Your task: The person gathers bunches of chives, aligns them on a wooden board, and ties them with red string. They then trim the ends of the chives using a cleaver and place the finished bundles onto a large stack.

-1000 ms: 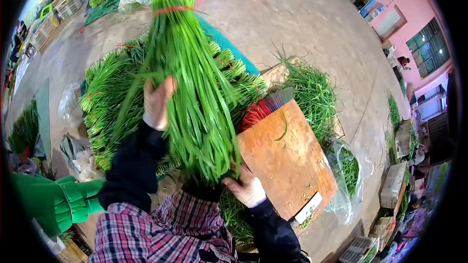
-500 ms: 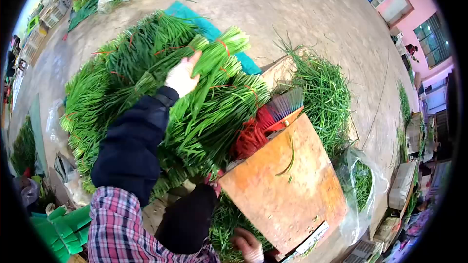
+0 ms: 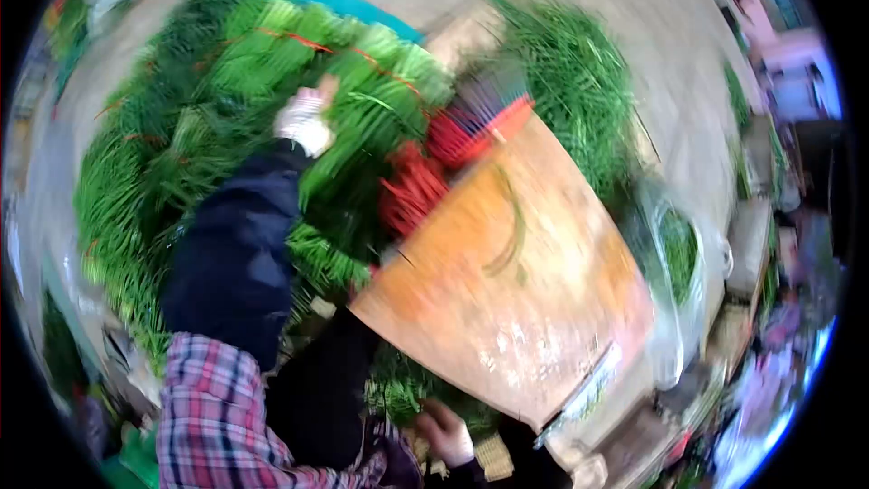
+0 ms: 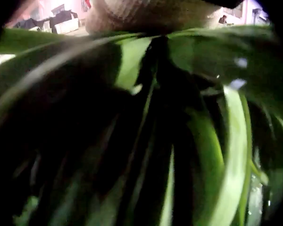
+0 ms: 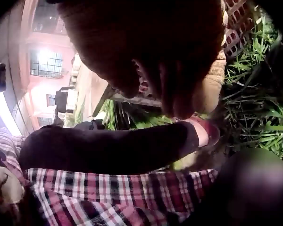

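Tied bundles of garlic chives [image 3: 362, 81] lie piled in rows, pale cut ends turned away at the far side, with thin red ties across them. My left hand [image 3: 308, 122] rests on top of these bundles, thumb apart from the fingers. Dark, close leaves [image 4: 236, 155] fill the left wrist view below the palm. Low in the head view, my right hand [image 3: 444, 433] hangs beside the wooden board [image 3: 507, 281] over loose greens [image 3: 394, 389]. In the right wrist view its fingers [image 5: 172, 89] point down, loosely bent, with nothing in them.
Red strands [image 3: 412, 190] and a bristled broom head [image 3: 493, 100] lie against the board's far edge. A flat blade [image 3: 579, 394] sits along its near right edge. Loose chives [image 3: 570, 81] heap beyond it, and a clear plastic bag [image 3: 674, 263] with greens stands right.
The large tied bundle that both hands held up a second ago now lies on the pile. My right hand has dropped away, low beside the board. The head view has shifted rightward and blurred.
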{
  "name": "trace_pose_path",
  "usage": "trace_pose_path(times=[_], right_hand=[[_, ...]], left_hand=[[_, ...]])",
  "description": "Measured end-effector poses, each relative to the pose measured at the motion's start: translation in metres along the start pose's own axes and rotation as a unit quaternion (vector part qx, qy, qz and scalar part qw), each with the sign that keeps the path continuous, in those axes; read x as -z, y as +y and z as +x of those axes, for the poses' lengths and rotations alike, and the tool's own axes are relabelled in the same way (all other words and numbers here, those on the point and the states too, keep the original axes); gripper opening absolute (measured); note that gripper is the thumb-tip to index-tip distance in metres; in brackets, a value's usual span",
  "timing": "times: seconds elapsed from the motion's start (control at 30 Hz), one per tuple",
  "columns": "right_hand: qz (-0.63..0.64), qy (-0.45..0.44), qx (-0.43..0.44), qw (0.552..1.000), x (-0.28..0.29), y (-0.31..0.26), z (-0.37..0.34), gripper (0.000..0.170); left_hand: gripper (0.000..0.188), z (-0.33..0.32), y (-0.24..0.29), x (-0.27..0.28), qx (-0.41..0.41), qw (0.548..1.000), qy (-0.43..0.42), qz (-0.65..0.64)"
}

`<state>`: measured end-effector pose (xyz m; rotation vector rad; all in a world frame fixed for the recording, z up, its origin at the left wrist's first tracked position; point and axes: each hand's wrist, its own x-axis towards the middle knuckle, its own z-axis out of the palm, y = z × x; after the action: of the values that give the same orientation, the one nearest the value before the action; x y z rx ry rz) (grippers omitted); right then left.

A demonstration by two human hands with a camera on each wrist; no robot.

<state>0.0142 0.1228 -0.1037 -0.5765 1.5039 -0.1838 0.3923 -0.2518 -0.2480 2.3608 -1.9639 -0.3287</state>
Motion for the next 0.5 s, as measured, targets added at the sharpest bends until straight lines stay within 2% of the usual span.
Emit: trace_pose_path(times=[0.03, 0.07, 0.1, 0.13, 0.17, 0.2, 0.23, 0.27, 0.3, 0.37, 0.4, 0.43, 0.47, 0.5], right_hand=[[0.028, 0.006, 0.015, 0.999, -0.006, -0.019, -0.008, 0.039], [-0.006, 0.011, 0.048, 0.999, 0.001, 0.027, -0.004, 0.039], [-0.044, 0.029, 0.065, 0.997, 0.004, 0.010, -0.019, 0.040], [-0.060, 0.027, 0.071, 0.995, 0.013, 0.032, -0.021, 0.040], [-0.096, 0.048, 0.086, 0.990, 0.020, 0.016, -0.039, 0.039], [-0.098, 0.095, 0.087, 0.987, 0.027, 0.034, -0.046, 0.034], [0.027, 0.145, 0.033, 0.988, 0.038, 0.017, -0.063, 0.029], [0.099, 0.230, 0.124, 0.960, 0.054, 0.044, -0.061, 0.025], [-0.017, 0.340, 0.232, 0.911, 0.080, 0.054, -0.065, 0.024], [0.080, 0.504, 0.235, 0.827, 0.124, 0.073, -0.064, 0.026], [-0.044, 0.518, 0.168, 0.838, 0.142, 0.053, -0.083, 0.032], [-0.132, 0.546, 0.145, 0.814, 0.160, 0.070, -0.073, 0.050], [-0.222, 0.516, 0.068, 0.824, 0.170, 0.067, -0.077, 0.071], [-0.294, 0.502, 0.070, 0.810, 0.176, 0.077, -0.072, 0.076]], left_hand=[[0.083, -0.014, 0.002, 0.009, -0.033, 0.999, 0.023, 0.028], [0.082, -0.023, -0.006, 0.009, -0.057, 0.998, 0.018, -0.008], [0.080, -0.038, -0.005, 0.016, -0.065, 0.997, 0.034, 0.009], [0.077, -0.050, -0.016, 0.011, -0.053, 0.998, 0.020, -0.020], [0.077, -0.066, -0.031, 0.008, -0.084, 0.996, 0.024, -0.025], [0.079, -0.084, -0.051, -0.001, -0.118, 0.992, 0.041, -0.017], [0.081, -0.109, -0.051, 0.007, -0.040, 0.997, -0.027, 0.052], [0.080, -0.138, -0.043, 0.025, -0.003, 0.994, -0.090, 0.056], [0.080, -0.167, -0.052, 0.026, -0.021, 0.994, -0.084, 0.060], [0.078, -0.227, -0.062, 0.035, -0.047, 0.996, -0.038, 0.067], [0.076, -0.254, -0.063, 0.042, -0.054, 0.996, -0.004, 0.067], [0.074, -0.278, -0.067, 0.045, -0.029, 0.999, 0.000, 0.028], [0.072, -0.301, -0.071, 0.046, -0.005, 1.000, 0.004, -0.013], [0.070, -0.321, -0.081, 0.044, 0.004, 0.999, 0.008, -0.043]])
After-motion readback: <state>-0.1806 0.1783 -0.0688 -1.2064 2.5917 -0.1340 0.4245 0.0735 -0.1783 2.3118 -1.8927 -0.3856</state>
